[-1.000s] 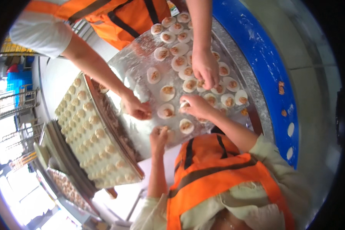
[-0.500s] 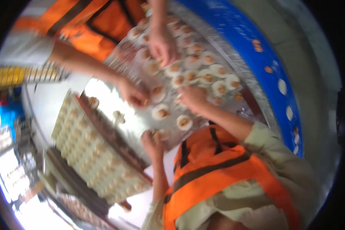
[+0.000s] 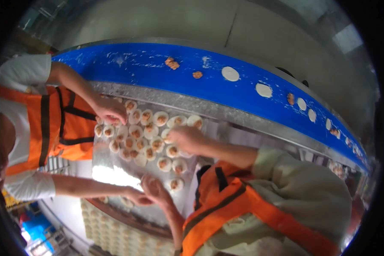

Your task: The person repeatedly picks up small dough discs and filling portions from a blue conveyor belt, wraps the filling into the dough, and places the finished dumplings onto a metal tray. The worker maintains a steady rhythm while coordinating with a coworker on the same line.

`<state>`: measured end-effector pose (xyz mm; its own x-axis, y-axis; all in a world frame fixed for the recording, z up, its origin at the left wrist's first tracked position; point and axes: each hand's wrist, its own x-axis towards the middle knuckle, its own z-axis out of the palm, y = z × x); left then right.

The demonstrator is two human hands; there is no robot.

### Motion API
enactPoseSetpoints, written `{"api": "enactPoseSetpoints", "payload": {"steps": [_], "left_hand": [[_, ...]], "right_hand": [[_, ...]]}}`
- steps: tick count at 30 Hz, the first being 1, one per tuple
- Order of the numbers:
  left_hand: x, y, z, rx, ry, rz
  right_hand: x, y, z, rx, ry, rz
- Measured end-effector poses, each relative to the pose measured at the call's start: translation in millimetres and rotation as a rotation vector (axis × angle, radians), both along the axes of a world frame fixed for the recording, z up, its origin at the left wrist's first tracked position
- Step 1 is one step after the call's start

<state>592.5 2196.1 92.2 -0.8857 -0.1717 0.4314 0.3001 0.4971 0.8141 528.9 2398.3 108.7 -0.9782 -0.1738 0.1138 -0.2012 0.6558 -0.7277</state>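
Round white dough wrappers [image 3: 161, 118], many topped with lumps of orange-brown filling [image 3: 146, 116], lie in loose rows on a metal worktable [image 3: 111, 158]. My right hand [image 3: 187, 140] is over the right side of the rows, its fingers curled down at a wrapper; what they pinch is hidden. At the table's near side, my left hand [image 3: 156, 190] has bent fingers, right beside a co-worker's hand [image 3: 138, 196]; anything between its fingers is too hidden to name. A single filled wrapper [image 3: 174, 184] lies between my hands. The co-worker's other hand [image 3: 112, 112] reaches over the far-left wrappers.
Behind the table runs a blue conveyor belt [image 3: 141, 64] carrying scattered wrappers [image 3: 230, 74] and filling clumps [image 3: 172, 63]. Below the table edge stands a tray [image 3: 111, 232] with rows of small pale pieces. The co-worker in an orange apron [image 3: 70, 128] stands at the left.
The view has turned, so the belt now crosses the top. My left hand and a co-worker's hand have come close together. My right hand stays over the wrappers.
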Motion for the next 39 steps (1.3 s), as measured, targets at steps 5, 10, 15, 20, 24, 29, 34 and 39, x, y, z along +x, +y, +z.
{"api": "enactPoseSetpoints", "payload": {"steps": [5,10,15,20,24,29,34,39], "left_hand": [[-73,129,36,-0.265,-0.007,-0.439],[-170,259,10,-0.424,0.072,-0.476],[-202,306,-4,-0.724,0.028,-0.381],[-155,312,4,-0.136,-0.305,-0.547],[-90,333,31,0.039,-0.294,-0.585],[-48,321,33,-0.234,0.089,-0.456],[-4,275,65,-0.190,0.068,-0.399],[29,154,84,0.605,-0.438,-0.250]], "right_hand": [[-13,201,9,0.236,0.028,-0.832],[-38,244,-8,0.347,-0.242,-0.807],[-42,249,-1,0.165,-0.285,-0.587],[-18,258,-11,-0.525,-0.379,-0.545],[8,250,-11,-1.290,-0.613,-0.462],[42,234,11,-1.591,-0.577,-0.317],[62,193,37,-1.435,-0.643,-0.216],[72,97,74,-1.177,-0.742,0.014]]}}
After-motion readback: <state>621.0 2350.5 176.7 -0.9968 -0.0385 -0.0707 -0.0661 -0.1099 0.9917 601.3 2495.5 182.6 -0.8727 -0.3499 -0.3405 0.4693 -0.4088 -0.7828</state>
